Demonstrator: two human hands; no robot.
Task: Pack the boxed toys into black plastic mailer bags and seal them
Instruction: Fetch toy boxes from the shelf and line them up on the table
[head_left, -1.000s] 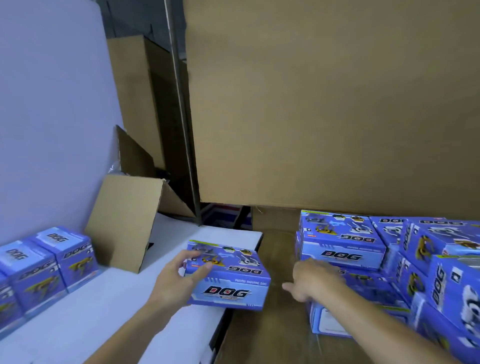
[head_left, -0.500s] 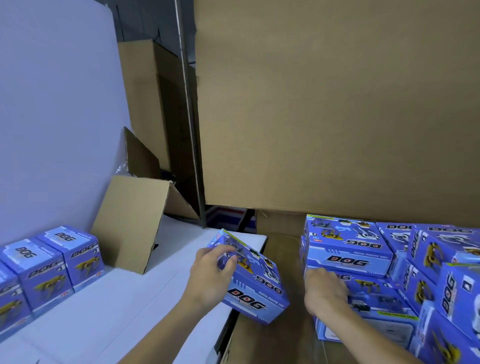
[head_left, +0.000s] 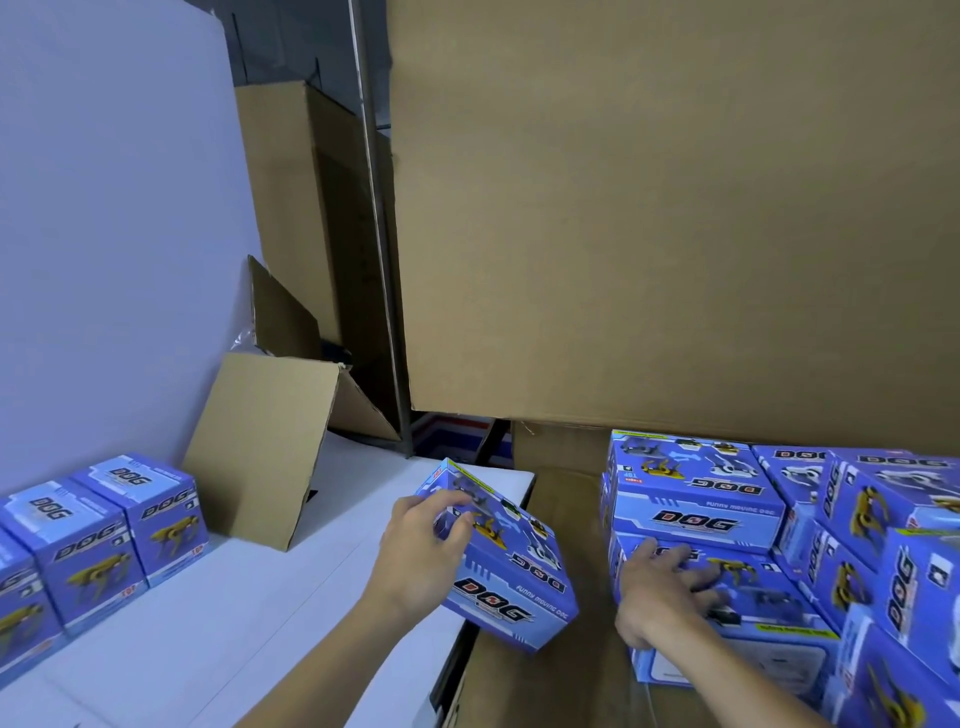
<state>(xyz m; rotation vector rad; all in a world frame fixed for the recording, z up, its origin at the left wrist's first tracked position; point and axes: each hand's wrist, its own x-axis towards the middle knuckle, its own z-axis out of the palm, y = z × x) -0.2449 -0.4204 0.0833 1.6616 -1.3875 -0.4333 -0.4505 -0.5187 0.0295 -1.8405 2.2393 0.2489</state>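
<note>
Left hand (head_left: 415, 558) grips tilted toy box (head_left: 506, 564) — right hand (head_left: 660, 592) (fingers spread) touches stacked box (head_left: 748, 582).

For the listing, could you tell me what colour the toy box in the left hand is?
Blue, in the head view: toy box.

boxes (head_left: 98, 535) left on table (head_left: 249, 613), stack (head_left: 779, 519) right

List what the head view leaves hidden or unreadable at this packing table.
- Black plastic mailer bags: none in view.
- Lower blue DOG toy box: partly covered by the right hand and the box stacked above.
- Tilted blue DOG toy box: near side hidden behind the left hand.
- Blue boxes at left: cut off by the frame edge.
</note>
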